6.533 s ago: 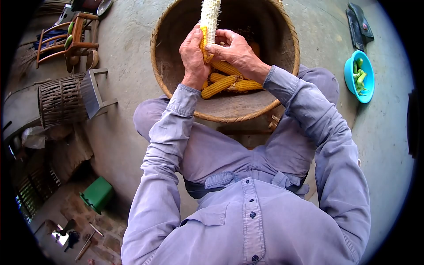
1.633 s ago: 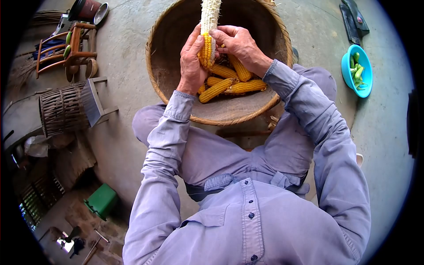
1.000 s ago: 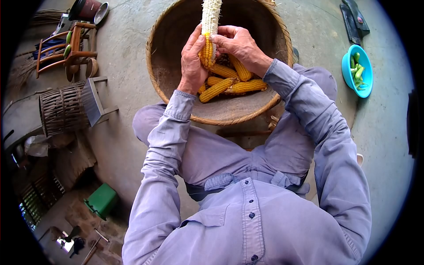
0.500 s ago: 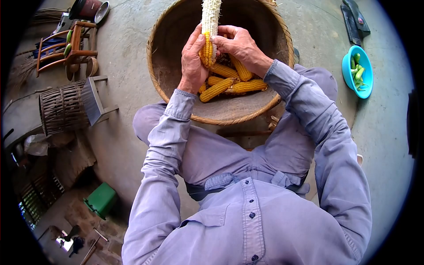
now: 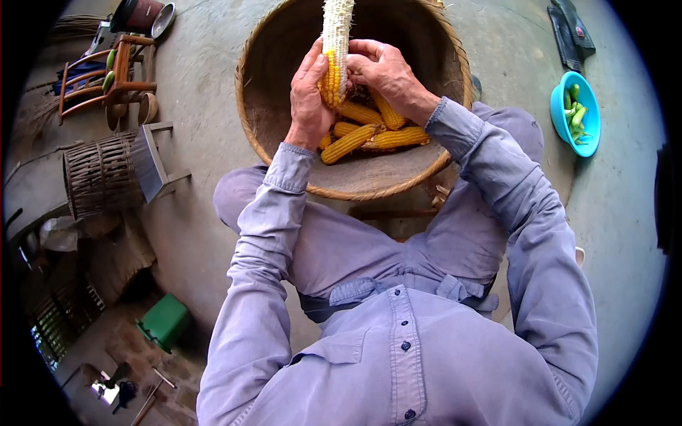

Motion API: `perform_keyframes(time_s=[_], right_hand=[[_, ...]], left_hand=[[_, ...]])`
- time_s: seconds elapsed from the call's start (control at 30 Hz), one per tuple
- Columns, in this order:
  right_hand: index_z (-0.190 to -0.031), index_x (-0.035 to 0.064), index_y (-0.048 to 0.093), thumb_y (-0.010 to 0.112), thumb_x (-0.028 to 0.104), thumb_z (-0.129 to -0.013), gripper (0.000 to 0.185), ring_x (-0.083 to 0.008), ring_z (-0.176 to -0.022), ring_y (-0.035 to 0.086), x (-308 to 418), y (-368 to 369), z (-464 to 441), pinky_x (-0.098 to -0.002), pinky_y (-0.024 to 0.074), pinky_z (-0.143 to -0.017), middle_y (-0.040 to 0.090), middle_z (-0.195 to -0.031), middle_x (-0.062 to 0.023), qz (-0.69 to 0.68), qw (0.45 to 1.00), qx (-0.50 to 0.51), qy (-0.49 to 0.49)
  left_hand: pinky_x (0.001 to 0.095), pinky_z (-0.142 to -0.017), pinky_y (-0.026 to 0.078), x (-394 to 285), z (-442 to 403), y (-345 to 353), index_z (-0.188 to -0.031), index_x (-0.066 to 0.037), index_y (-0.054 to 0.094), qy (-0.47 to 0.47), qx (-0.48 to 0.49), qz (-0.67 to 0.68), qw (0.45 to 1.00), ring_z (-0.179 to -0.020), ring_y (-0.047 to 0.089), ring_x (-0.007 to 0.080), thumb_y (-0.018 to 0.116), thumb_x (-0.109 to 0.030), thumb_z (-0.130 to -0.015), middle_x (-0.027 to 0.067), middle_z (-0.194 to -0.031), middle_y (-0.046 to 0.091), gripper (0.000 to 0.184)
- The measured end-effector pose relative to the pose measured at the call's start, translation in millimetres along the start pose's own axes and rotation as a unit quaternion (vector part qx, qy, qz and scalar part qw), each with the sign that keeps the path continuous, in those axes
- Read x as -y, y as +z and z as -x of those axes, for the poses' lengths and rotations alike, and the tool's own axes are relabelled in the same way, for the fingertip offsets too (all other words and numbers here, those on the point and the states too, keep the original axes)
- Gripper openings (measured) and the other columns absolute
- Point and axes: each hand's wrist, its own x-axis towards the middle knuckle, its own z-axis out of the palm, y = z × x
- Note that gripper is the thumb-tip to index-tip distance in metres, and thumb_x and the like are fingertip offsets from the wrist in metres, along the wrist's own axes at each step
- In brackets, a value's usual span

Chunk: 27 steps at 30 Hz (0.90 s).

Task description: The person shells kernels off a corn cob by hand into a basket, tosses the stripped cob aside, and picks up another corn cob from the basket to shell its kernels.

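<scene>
A corn cob (image 5: 337, 32) stands nearly upright over the round woven basket (image 5: 284, 160). Its upper part is pale and bare of kernels, while yellow kernels cover part of its lower end. My left hand (image 5: 310, 96) is wrapped round that lower end, the thumb lying along the kernels. From the other side my right hand (image 5: 389, 74) closes on the cob with curled fingers, its thumb against the kernel rows; some fingertips are hidden behind the cob. Below my hands, several yellow ears of corn (image 5: 348, 144) lie in the basket.
A blue basin (image 5: 556, 117) with green vegetables stands on the floor at right, near dark boots (image 5: 565, 39). To the left are a wooden chair (image 5: 128, 86), a wicker basket (image 5: 99, 170), a metal-topped stool (image 5: 148, 163) and a green bin (image 5: 163, 321). My bent legs flank the basket.
My right thumb has shifted slightly on the kernel rows, and the cob has moved a little to the left. Both hands keep their hold.
</scene>
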Motion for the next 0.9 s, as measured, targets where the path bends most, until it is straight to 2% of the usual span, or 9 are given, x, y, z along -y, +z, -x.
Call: perform_keyframes(time_s=[0.07, 0.37, 0.47, 0.57, 0.67, 0.8, 0.9], right_hand=[[-0.125, -0.0091, 0.051, 0.070, 0.020, -0.085, 0.052, -0.0176, -0.095, 0.062, -0.9, 0.7, 0.7, -0.0286, 0.0539, -0.082, 0.062, -0.111, -0.0148, 0.035, 0.999, 0.021, -0.028], [-0.125, -0.0092, 0.051, 0.070, 0.019, -0.084, 0.053, -0.0180, -0.095, 0.063, 2.6, -0.2, 0.4, -0.0280, 0.0545, -0.081, 0.061, -0.112, -0.0148, 0.059, 0.998, 0.036, 0.002], [-0.124, -0.0099, 0.050, 0.068, 0.018, -0.085, 0.052, -0.0176, -0.094, 0.063, 0.8, -0.7, 0.4, -0.0281, 0.0538, -0.083, 0.062, -0.110, -0.0142, 0.065, 0.997, 0.026, -0.016], [-0.125, -0.0105, 0.050, 0.067, 0.017, -0.085, 0.051, -0.0178, -0.094, 0.063, -14.5, -1.3, -1.6, -0.0289, 0.0531, -0.084, 0.063, -0.107, -0.0140, 0.104, 0.991, -0.017, -0.087], [-0.131, -0.0089, 0.045, 0.061, 0.009, -0.091, 0.046, -0.0163, -0.100, 0.062, -10.5, -2.1, -1.5, -0.0277, 0.0546, -0.088, 0.060, -0.113, -0.0136, 0.077, 0.997, 0.014, -0.023], [-0.127, -0.0110, 0.048, 0.063, 0.019, -0.089, 0.051, -0.0204, -0.100, 0.063, -14.6, -0.8, -4.6, -0.0284, 0.0522, -0.087, 0.063, -0.112, -0.0180, 0.032, 0.999, -0.021, -0.021], [-0.129, -0.0103, 0.047, 0.067, 0.022, -0.087, 0.057, -0.0226, -0.105, 0.061, -4.2, 4.4, 1.5, -0.0305, 0.0520, -0.091, 0.060, -0.118, -0.0194, 0.077, 0.996, 0.008, -0.049]], left_hand=[[0.0278, -0.072, 0.058, 0.8, 0.0, 0.0, -0.144, -0.001, 0.035, 0.001, -0.012, -0.001, 1.000, -0.089, 0.065, 0.0144, 0.049, -0.019, -0.100, 0.0120, -0.118, 0.060, 0.050], [0.0269, -0.073, 0.056, 1.3, 1.2, -3.7, -0.144, -0.001, 0.035, -0.005, -0.012, -0.016, 1.000, -0.093, 0.063, 0.0134, 0.050, -0.019, -0.099, 0.0120, -0.123, 0.058, 0.051], [0.0268, -0.073, 0.056, 3.2, 0.5, -3.9, -0.144, -0.001, 0.035, -0.004, -0.015, -0.019, 1.000, -0.093, 0.063, 0.0138, 0.049, -0.019, -0.099, 0.0121, -0.123, 0.058, 0.050], [0.0275, -0.074, 0.057, -1.5, 1.9, 2.6, -0.144, -0.002, 0.035, -0.019, -0.011, 0.030, 0.999, -0.092, 0.064, 0.0143, 0.048, -0.019, -0.100, 0.0121, -0.122, 0.059, 0.049], [0.0283, -0.074, 0.058, 1.3, 0.2, 2.2, -0.144, -0.002, 0.035, -0.025, 0.001, 0.046, 0.999, -0.093, 0.065, 0.0149, 0.046, -0.019, -0.101, 0.0118, -0.119, 0.060, 0.048], [0.0284, -0.074, 0.058, 0.4, -0.7, -2.8, -0.144, -0.002, 0.035, -0.007, 0.011, 0.034, 0.999, -0.093, 0.065, 0.0148, 0.045, -0.020, -0.101, 0.0117, -0.118, 0.061, 0.048], [0.0277, -0.075, 0.058, -0.6, -0.6, -2.1, -0.143, -0.002, 0.036, 0.003, -0.007, 0.025, 1.000, -0.095, 0.064, 0.0143, 0.047, -0.020, -0.101, 0.0111, -0.120, 0.060, 0.047]])
